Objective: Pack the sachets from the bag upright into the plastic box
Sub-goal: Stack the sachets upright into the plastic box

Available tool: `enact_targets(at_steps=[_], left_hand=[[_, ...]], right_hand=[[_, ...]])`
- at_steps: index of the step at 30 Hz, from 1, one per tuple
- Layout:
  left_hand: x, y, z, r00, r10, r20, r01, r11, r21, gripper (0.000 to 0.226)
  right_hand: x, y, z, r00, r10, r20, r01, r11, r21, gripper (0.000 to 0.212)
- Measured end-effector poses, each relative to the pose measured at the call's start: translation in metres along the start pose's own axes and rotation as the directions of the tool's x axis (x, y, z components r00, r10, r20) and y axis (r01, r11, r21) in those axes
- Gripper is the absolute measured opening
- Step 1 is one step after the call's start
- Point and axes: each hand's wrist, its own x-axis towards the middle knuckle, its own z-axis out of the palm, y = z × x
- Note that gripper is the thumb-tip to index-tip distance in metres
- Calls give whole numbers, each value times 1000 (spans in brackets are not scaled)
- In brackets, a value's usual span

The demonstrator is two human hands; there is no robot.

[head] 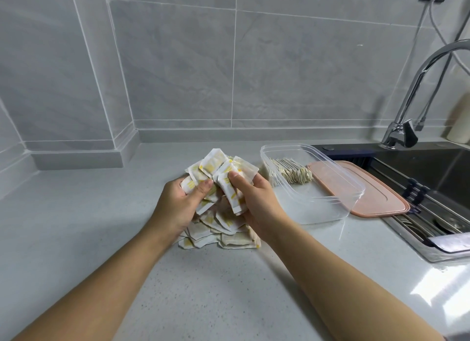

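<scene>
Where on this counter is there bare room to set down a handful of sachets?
The counter is bare left of the sachet pile, out to the tiled wall step, and in front between the forearms. Right is crowded: the clear plastic box, the pink lid, then the sink. Both left hand and right hand hold sachets.

Clear glossy plastic box (330, 201), matt pink lid (376, 198), papery sachets (223, 173), speckled matt countertop (203, 290), polished chrome faucet (417, 86).

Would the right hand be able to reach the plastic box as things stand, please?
Probably yes: the right hand, though full of sachets, is just beside the open plastic box, with nothing between them.
</scene>
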Motion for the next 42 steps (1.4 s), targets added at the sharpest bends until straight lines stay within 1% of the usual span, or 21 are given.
enact_targets(at_steps=[2,4,5,7,9,13,15,17,18,20,22,24,25,27,29,30,33,38,42], left_hand=[[-1,4,0,1000,-3,-24,1,998,-68,14],[-1,6,-1,998,-13,-59,6,993,-116,21],[-1,6,-1,997,-15,-74,6,992,-128,20],[1,3,-2,994,-33,-102,18,989,-144,15],[3,1,-5,988,-59,-144,35,986,-163,10],[8,2,-9,943,-68,-326,34,993,-109,15],[9,3,-12,932,-58,-357,50,998,-29,19],[10,2,-13,944,-70,-322,86,996,34,20],[9,2,-13,954,-85,-287,100,994,36,20],[8,2,-8,976,-118,-184,113,993,-36,18],[4,4,-4,988,-129,-81,118,984,-132,20],[3,4,-4,993,-119,-19,114,978,-177,21],[3,4,-5,993,-116,-5,114,976,-184,24],[2,4,-6,993,-119,6,118,977,-178,29],[2,2,-5,993,-122,-6,120,980,-159,26],[2,2,-5,992,-123,-18,118,981,-154,21],[4,2,-5,984,-165,-61,151,970,-190,16],[4,6,-5,974,-216,-72,193,951,-243,16],[5,3,-7,976,-210,-64,192,956,-223,16]], right_hand=[[2,1,-1,998,-43,-41,38,994,-106,19],[2,2,-2,996,-75,-49,63,978,-199,22],[2,3,-2,995,-84,-46,72,971,-230,23],[1,3,-1,995,-99,-22,90,962,-258,21],[0,1,0,993,-119,12,117,957,-267,23],[1,2,-2,992,-125,11,123,950,-288,21],[1,2,-2,991,-135,21,134,939,-318,21],[1,1,-2,989,-141,39,146,942,-302,24],[1,0,-1,989,-143,44,150,950,-274,24],[0,0,0,991,-136,14,135,962,-237,30],[2,1,-1,989,-146,-16,137,956,-260,28],[3,0,-2,987,-158,-9,148,945,-291,24],[3,0,-3,989,-150,5,144,940,-309,25],[2,-2,-3,989,-132,61,145,929,-341,29],[0,-2,-2,981,-144,128,182,910,-373,35],[-1,-3,-2,978,-159,138,202,894,-399,37],[1,-1,-4,975,-206,79,218,852,-475,41],[6,0,-6,990,-139,-19,125,936,-329,36],[9,0,-8,983,-176,-50,148,925,-349,32]])
